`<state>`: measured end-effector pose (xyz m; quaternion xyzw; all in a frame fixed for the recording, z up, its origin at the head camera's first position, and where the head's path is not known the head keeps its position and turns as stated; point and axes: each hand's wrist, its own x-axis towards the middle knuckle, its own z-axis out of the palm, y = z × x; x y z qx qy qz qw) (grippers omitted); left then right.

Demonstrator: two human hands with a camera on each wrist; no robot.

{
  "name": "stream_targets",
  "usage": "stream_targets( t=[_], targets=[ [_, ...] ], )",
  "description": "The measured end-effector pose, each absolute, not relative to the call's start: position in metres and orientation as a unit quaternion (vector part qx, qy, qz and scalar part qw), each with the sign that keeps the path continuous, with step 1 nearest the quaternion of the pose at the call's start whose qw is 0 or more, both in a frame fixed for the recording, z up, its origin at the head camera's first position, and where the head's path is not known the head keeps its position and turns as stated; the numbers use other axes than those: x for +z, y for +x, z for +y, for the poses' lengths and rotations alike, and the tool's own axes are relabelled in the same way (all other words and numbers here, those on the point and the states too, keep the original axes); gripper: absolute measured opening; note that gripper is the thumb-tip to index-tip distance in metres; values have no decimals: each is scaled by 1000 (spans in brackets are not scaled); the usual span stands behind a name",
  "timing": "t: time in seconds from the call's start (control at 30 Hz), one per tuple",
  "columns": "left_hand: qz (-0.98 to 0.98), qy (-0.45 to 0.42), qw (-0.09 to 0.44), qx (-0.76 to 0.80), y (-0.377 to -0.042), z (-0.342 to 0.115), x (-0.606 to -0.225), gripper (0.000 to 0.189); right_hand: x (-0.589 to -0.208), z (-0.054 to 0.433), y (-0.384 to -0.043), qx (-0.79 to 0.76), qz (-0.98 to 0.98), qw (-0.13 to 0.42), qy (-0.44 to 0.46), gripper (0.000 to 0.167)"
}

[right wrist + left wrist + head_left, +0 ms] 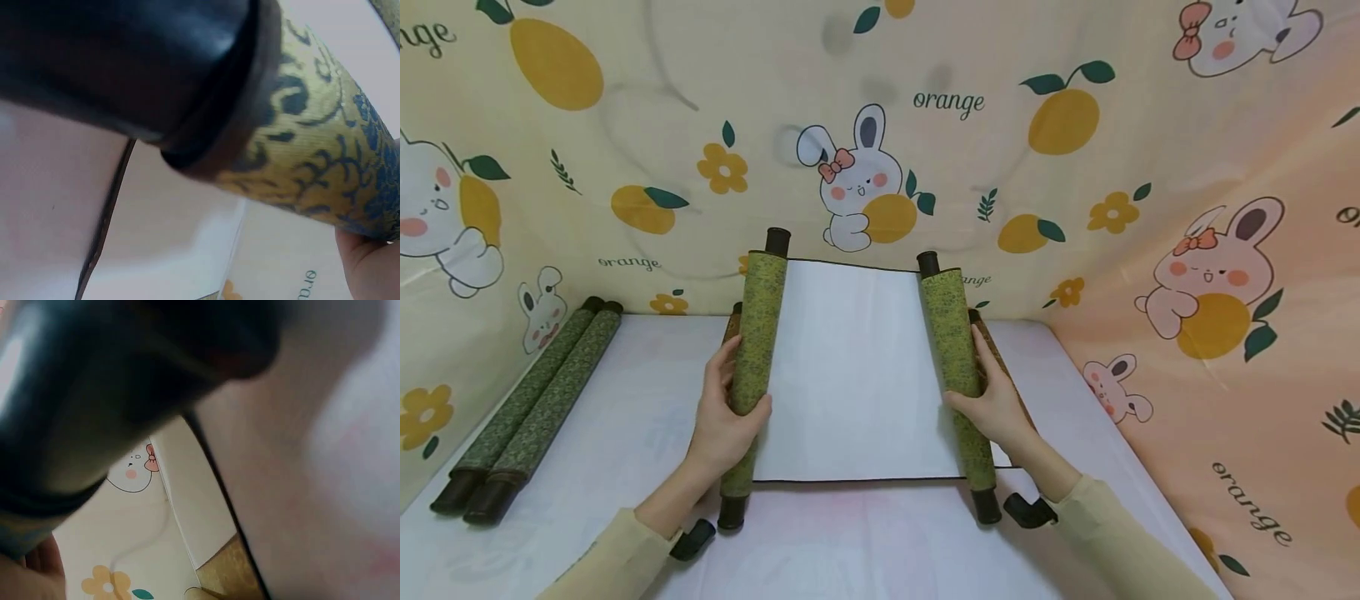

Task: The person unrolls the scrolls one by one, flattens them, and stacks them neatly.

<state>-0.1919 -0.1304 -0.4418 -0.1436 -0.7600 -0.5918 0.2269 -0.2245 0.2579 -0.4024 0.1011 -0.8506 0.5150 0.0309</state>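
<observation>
A partly unrolled scroll stands in front of me in the head view, its white sheet (857, 375) spread between two yellow-green patterned rolls. My left hand (726, 417) grips the left roll (760, 325), thumb across its near side. On the opposite side, my right hand (1000, 408) holds the right roll (949, 325) the same way. Both rolls lean inward at the top and carry dark end knobs. The left wrist view is largely filled by a blurred dark knob (94, 406). Up close in the right wrist view, the roll (319, 131) shows a blue scrollwork pattern on gold.
Two dark green rolled scrolls (527, 417) lie side by side at the left of the white table (850, 550). A brown-gold strip (1011, 379) shows behind the right roll. Printed cloth (760, 108) with rabbits and oranges walls the back and sides.
</observation>
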Motion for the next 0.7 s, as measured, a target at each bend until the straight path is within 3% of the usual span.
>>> stream_targets(
  t=[0.7],
  targets=[
    [-753,-159,233,-595,-188,-148,-437,86,-403,271,-223,526,-835,62,148,107]
  ],
)
